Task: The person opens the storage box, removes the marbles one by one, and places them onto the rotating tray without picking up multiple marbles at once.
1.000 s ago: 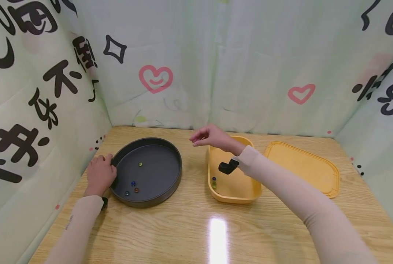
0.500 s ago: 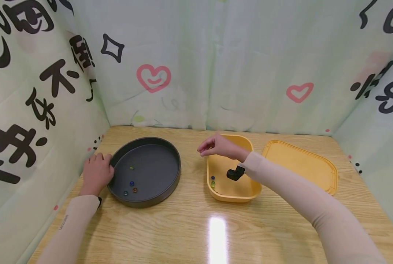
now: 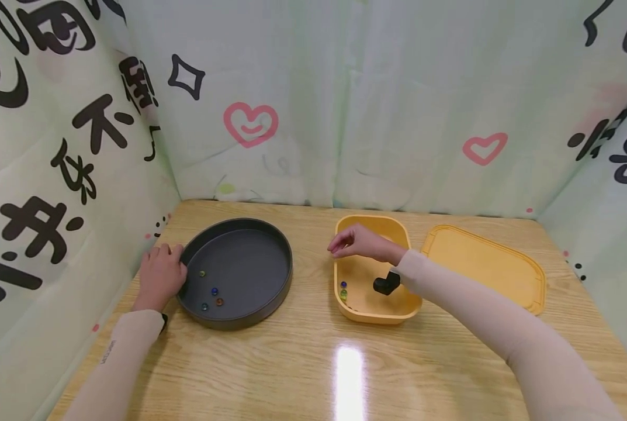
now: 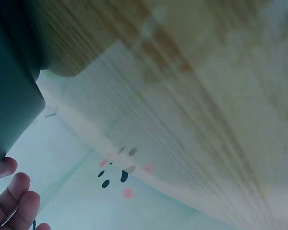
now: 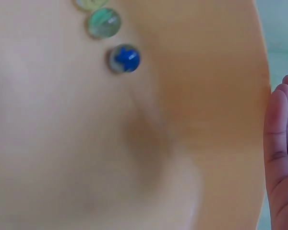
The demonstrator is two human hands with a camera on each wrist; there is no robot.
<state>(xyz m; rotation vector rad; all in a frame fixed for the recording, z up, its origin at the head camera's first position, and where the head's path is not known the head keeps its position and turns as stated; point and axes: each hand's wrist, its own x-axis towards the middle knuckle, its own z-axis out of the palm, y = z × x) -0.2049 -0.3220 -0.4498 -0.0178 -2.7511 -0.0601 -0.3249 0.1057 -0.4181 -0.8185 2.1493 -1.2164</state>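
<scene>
My left hand [image 3: 159, 276] grips the left rim of a round dark grey pan [image 3: 250, 313]; in the left wrist view its fingertips are close to the pan's outer wall [image 4: 12, 103]. Inside the pan lie a yellow-green marble [image 3: 202, 273], a blue marble [image 3: 215, 291], an orange marble [image 3: 220, 302] and a bluish-clear marble [image 3: 204, 306]. Over the left side of a yellow box [image 3: 378, 319] hovers my right hand [image 3: 363, 242], fingers relaxed, nothing visible in it. Below it in the box lie a blue marble [image 5: 125, 58], a green marble [image 5: 104, 22] and a yellowish marble [image 5: 90, 4].
A flat yellow lid [image 3: 484, 266] lies on the wooden table [image 3: 271, 368] to the right of the box. A printed curtain [image 3: 313, 117] encloses the back and both sides. Bare wood lies between the pan and the box.
My right hand has moved right and toward me, from beside the box to over its left side. The yellow-green marble has rolled left in the pan. My left hand stays at the rim.
</scene>
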